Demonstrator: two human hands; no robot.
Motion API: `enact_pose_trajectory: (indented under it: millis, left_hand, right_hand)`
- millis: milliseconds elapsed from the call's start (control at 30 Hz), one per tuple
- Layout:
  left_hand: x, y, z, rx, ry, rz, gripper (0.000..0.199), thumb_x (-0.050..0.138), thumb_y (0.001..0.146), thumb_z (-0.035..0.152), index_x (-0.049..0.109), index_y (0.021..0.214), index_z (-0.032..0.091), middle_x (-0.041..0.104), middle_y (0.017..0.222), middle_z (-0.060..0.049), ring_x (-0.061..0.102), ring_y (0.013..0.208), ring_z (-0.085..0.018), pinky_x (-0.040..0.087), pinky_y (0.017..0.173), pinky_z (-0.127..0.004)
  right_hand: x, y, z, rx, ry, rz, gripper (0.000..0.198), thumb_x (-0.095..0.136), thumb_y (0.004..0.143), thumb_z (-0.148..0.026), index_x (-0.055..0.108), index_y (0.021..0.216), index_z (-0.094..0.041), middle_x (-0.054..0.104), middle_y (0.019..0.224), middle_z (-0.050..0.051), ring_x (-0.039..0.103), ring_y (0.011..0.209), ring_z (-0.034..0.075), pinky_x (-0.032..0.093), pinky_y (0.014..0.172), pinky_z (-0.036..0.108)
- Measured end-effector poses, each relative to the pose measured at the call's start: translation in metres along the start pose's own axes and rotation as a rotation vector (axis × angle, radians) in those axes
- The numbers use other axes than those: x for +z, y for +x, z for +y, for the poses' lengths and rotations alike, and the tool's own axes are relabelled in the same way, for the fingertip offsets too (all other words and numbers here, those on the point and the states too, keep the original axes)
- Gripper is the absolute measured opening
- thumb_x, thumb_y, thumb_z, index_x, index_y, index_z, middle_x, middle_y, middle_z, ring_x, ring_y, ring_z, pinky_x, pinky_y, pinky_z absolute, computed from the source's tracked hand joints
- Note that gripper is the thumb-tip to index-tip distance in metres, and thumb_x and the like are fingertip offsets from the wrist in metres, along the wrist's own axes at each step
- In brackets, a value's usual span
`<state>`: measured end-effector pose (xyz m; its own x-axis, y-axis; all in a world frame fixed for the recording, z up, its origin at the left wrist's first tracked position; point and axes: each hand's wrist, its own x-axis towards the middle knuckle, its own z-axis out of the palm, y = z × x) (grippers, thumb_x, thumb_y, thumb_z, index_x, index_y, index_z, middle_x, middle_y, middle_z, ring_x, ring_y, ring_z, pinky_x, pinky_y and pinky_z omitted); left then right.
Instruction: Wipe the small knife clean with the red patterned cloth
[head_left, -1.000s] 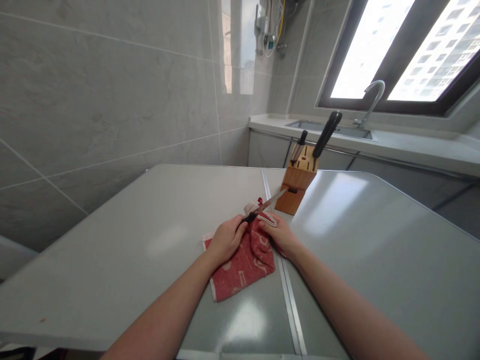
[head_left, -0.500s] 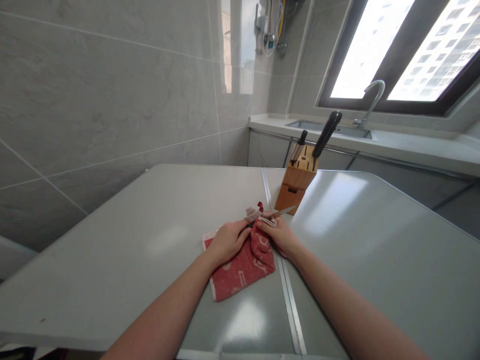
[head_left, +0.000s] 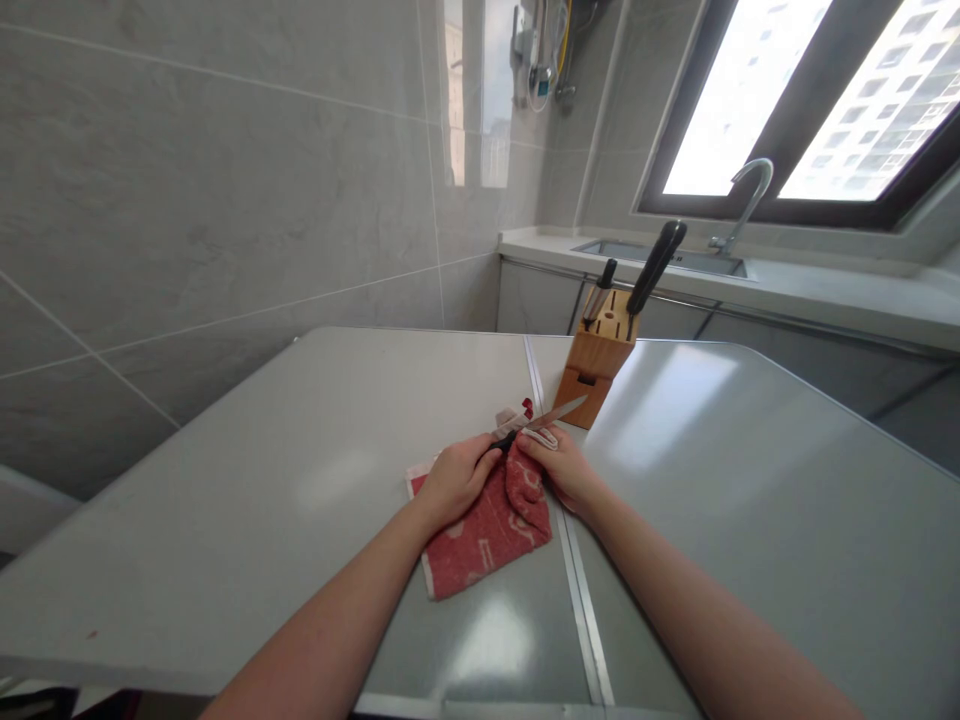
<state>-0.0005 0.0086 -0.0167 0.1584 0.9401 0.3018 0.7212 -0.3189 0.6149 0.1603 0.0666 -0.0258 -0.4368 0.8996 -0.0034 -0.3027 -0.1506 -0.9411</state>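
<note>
My left hand (head_left: 459,478) is closed around the black handle of a small knife (head_left: 559,411), whose blade points up and to the right. A red towel (head_left: 487,535) with pale patterns and a white edge hangs below both hands and lies partly on the table. With my right hand (head_left: 559,465) I pinch a bunched fold of that towel just beneath the blade. Beyond the blade tip stands a wooden knife block (head_left: 592,360), holding a large black-handled knife (head_left: 656,268) and a smaller black-handled tool (head_left: 600,290).
The light grey table (head_left: 337,400) has a metal seam (head_left: 577,590) running away from me. A tiled wall (head_left: 225,180) is on the left. At the back right are a counter (head_left: 825,285), a sink with a faucet (head_left: 754,190), and a window (head_left: 847,110).
More of the knife's handle and blade shows now, and the blade is tilted slightly higher. My right hand's fold of towel has shifted a little along it.
</note>
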Motion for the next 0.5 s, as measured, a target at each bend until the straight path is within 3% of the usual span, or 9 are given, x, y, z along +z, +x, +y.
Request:
enact_pose_trajectory:
  millis: [300, 500]
  left_hand:
    - [0.0009, 0.0014, -0.0029, -0.015, -0.038, 0.041, 0.03, 0.029, 0.09, 0.036, 0.05, 0.078, 0.019, 0.057, 0.072, -0.001, 0.051, 0.065, -0.014, 0.038, 0.064, -0.025]
    - [-0.0008, 0.0014, -0.0005, 0.022, -0.085, -0.06, 0.028, 0.032, 0.089, 0.033, 0.056, 0.092, 0.018, 0.063, 0.089, -0.004, 0.056, 0.081, -0.017, 0.04, 0.075, -0.026]
  right_hand:
    - [-0.0003, 0.0005, 0.0013, -0.033, -0.02, -0.028, 0.029, 0.07, 0.064, -0.032, 0.059, 0.088, -0.019, 0.065, 0.087, 0.002, 0.058, 0.079, 0.016, 0.044, 0.077, 0.031]
    - [0.0012, -0.0011, 0.0007, -0.051, -0.087, -0.124, 0.028, 0.069, 0.064, -0.034, 0.061, 0.086, -0.019, 0.064, 0.083, 0.002, 0.056, 0.077, 0.016, 0.043, 0.075, 0.03]
